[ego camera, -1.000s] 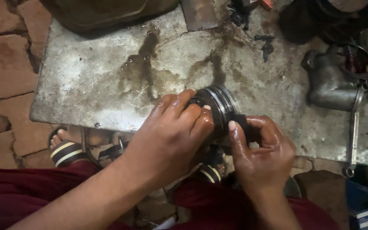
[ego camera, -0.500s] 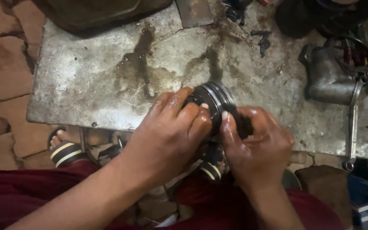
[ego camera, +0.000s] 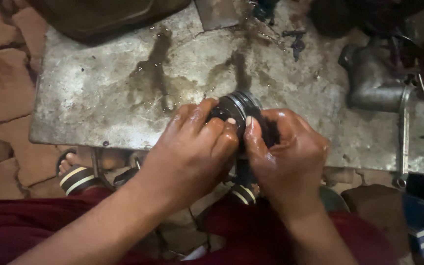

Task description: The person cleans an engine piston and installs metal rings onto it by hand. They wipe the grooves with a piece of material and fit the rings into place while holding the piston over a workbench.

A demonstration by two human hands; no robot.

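A dark round metal part with grooved rings (ego camera: 237,105), like a piston, is held over the near edge of a stained metal work plate (ego camera: 123,93). My left hand (ego camera: 192,152) wraps over its left side, fingers curled on top. Oily and wet, my right hand (ego camera: 283,157) closes on the right side of the part, thumb pressed beside the left fingertips. Most of the part is hidden under both hands.
A grey cast metal pipe fitting (ego camera: 369,78) lies at the plate's right, with a long wrench (ego camera: 404,142) beside it. Dark greasy bits (ego camera: 295,41) sit at the far edge. My sandalled foot (ego camera: 74,174) rests on brick paving (ego camera: 1,93) below.
My right hand has moved left and closed over the part's right side, meeting the left fingertips. The left hand keeps its grip.
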